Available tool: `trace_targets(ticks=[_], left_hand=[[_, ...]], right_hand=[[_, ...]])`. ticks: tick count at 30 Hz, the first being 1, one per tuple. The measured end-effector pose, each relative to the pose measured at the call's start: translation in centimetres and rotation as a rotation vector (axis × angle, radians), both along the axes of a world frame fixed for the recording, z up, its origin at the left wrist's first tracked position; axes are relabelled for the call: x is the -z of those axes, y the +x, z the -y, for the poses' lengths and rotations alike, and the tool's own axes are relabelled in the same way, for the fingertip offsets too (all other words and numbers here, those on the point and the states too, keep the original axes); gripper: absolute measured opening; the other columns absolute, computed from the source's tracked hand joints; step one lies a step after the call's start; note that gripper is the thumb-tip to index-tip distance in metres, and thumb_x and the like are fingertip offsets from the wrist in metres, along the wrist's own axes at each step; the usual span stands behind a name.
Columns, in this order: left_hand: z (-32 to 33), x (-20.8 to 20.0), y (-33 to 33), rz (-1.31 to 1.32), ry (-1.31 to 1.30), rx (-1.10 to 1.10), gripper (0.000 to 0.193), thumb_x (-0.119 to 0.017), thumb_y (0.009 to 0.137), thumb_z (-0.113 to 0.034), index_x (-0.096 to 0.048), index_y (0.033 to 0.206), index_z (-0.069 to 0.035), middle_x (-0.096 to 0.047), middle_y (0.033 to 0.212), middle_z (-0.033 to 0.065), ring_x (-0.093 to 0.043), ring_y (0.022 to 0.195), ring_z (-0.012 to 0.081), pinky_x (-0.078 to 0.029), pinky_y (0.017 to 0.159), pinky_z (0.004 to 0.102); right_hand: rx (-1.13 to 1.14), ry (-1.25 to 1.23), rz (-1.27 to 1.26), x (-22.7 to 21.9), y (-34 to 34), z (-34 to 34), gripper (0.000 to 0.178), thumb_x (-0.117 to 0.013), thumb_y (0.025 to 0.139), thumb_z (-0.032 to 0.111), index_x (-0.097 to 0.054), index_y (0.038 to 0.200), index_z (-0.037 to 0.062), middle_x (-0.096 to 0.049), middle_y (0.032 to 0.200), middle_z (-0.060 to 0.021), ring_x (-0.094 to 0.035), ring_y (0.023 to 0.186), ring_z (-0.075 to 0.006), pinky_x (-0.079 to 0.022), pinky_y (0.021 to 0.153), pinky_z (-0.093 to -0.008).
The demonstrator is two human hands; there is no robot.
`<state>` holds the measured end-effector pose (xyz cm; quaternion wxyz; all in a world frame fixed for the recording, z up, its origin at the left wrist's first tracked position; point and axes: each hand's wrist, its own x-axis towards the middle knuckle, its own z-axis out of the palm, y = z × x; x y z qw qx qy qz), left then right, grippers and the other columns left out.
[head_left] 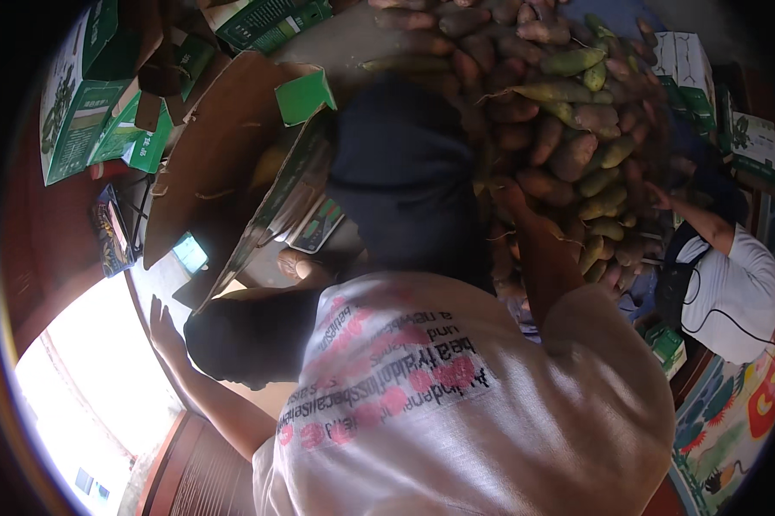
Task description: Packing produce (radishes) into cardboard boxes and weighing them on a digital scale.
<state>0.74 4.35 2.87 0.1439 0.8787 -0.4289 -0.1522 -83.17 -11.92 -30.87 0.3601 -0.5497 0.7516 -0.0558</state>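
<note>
Since the wearer's hands do not show anywhere in the view, I cannot tell whether either hand is open, closed or gripping something. At nine to ten o'clock, green-and-white cartons (78, 112) lie jumbled on the floor, and just right of them an open brown box (224, 138) stands with its flaps splayed. Below it, at about eight o'clock, a co-worker in a pale printed shirt (456, 404) bends forward, the spread left hand (162, 322) pressed flat on a pale surface (159, 279). Past a dark bundle (405, 172) at centre, this person's right arm (538, 258) reaches up into the heap of sweet potatoes (559, 129), which fills twelve to two o'clock. At three o'clock a second person's hand (660, 198) touches the heap's right edge.

The heap looks steep and loose. With two people drawing from its lower side, tubers higher up could slide or roll onto arms, or off under the cartons.
</note>
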Motion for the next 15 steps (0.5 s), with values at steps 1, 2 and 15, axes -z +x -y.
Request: trace_targets(ticks=[1, 2, 15], left_hand=[[-1.4, 0.0, -0.5, -0.122, -0.055, -0.112, 0.044, -0.050, 0.107, -0.018, -0.052, 0.149, -0.006, -0.055, 0.148, 0.0157, -0.058, 0.132, 0.0308, -0.048, 0.106, 0.0439], [-1.6, 0.0, -1.0, -0.257, -0.116, -0.215, 0.045, -0.052, 0.106, -0.018, -0.053, 0.149, -0.007, -0.056, 0.148, 0.0147, -0.060, 0.130, 0.0293, -0.049, 0.105, 0.0411], [-0.9, 0.1, -2.8, -0.456, -0.290, -0.430, 0.044, -0.055, 0.106, -0.025, -0.056, 0.144, -0.003, -0.062, 0.140, 0.0172, -0.065, 0.124, 0.0276, -0.053, 0.099, 0.0357]], right_hand=[[-0.026, 0.059, 0.003, 0.2, 2.2, 0.5, 0.049, -0.075, 0.083, 0.035, -0.068, 0.119, 0.0031, -0.071, 0.115, -0.0201, -0.066, 0.117, -0.0381, -0.055, 0.093, -0.0468], [-0.024, 0.064, 0.014, 0.9, 2.9, 1.0, 0.049, -0.075, 0.083, 0.035, -0.068, 0.119, 0.0031, -0.071, 0.115, -0.0201, -0.066, 0.117, -0.0381, -0.055, 0.093, -0.0468], [-0.653, 0.449, -0.389, 13.0, 5.3, 4.6, 0.066, -0.056, 0.099, 0.046, -0.052, 0.143, -0.0039, -0.061, 0.140, -0.0230, -0.059, 0.127, -0.0398, -0.043, 0.107, -0.0495]])
